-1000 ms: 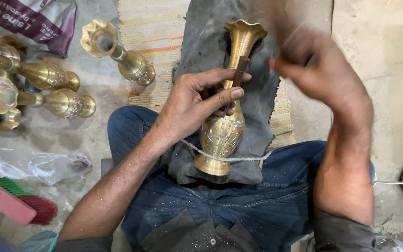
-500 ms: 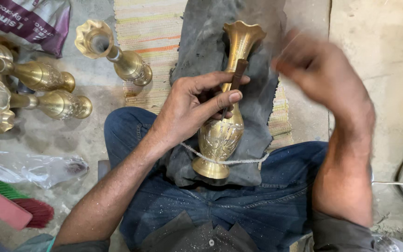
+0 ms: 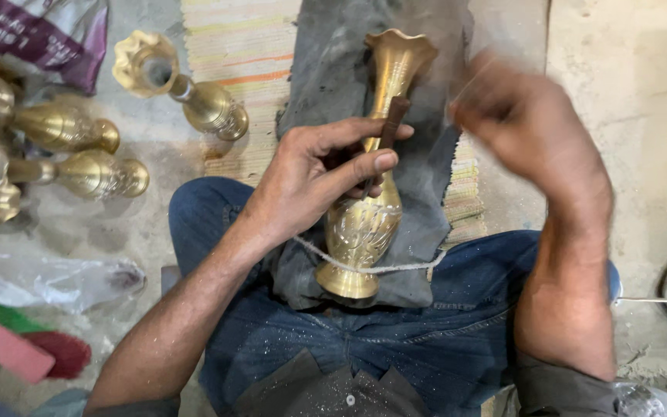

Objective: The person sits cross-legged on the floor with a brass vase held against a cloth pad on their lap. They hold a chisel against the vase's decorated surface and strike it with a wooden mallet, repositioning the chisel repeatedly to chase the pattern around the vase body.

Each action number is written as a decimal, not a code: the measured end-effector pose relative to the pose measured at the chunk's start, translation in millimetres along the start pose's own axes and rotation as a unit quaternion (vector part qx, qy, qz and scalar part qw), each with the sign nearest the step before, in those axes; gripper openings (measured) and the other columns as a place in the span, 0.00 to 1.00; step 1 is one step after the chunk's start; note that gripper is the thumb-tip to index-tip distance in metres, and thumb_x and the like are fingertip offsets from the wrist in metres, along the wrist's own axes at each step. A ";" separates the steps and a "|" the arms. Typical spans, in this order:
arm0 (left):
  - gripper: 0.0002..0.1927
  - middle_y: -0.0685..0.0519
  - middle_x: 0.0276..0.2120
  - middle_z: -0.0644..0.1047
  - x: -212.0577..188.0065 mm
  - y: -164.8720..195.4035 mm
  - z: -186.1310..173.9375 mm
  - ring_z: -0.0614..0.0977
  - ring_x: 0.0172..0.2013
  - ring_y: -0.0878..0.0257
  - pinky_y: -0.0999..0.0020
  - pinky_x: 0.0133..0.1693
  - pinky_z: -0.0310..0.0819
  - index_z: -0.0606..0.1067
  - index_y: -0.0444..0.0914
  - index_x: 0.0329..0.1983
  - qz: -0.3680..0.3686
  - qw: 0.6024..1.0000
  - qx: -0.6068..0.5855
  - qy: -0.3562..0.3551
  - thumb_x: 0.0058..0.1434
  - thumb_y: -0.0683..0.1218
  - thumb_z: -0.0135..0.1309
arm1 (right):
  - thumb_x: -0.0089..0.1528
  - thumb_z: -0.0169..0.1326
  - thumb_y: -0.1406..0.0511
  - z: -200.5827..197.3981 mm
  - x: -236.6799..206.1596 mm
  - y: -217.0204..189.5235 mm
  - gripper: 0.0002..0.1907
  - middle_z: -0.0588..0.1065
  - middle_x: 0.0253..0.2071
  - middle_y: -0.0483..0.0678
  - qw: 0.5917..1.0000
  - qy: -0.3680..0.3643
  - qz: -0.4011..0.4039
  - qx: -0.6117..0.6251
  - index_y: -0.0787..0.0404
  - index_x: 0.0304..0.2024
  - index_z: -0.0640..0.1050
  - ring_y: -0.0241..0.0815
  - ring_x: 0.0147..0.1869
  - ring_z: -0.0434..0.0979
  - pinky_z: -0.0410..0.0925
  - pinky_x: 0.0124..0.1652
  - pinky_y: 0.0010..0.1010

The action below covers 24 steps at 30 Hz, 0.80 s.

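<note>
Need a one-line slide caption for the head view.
Left hand steadies a brass vase on a grey cloth; right hand blurred.

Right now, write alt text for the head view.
A left hand presses a dark rod-shaped tool against a fluted engraved brass vase lying on a grey cloth across blue-jeaned legs; the right hand is motion-blurred. More brass vases lie on the floor at left.

floor [image 3: 156, 224]: brass vases [image 3: 79, 127], mat [image 3: 233, 54]
</note>
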<state>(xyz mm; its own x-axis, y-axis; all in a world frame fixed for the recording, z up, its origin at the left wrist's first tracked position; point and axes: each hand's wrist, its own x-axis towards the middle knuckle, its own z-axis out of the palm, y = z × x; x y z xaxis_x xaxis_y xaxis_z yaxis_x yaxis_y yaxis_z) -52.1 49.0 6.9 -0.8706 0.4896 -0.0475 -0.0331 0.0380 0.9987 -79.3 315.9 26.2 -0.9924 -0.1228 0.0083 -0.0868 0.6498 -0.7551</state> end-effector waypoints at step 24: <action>0.19 0.56 0.36 0.84 6.3 -4.3 -7.9 0.85 0.35 0.72 0.74 0.39 0.87 0.78 0.41 0.62 -0.006 0.999 -0.019 -0.040 0.70 0.49 0.57 | 0.67 0.66 0.69 1.2 0.5 8.2 0.13 0.67 0.27 0.43 0.997 -0.024 -0.074 -0.025 0.64 0.38 0.72 0.33 0.33 0.69 0.63 0.33 0.28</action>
<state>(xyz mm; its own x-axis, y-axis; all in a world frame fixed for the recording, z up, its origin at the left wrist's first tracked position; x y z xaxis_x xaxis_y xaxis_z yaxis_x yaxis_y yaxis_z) -61.2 45.0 2.5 -0.8280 0.5577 -0.0582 -0.0622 0.0118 0.9980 -80.4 320.3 19.2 -0.9632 -0.2548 0.0860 -0.2378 0.6577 -0.7148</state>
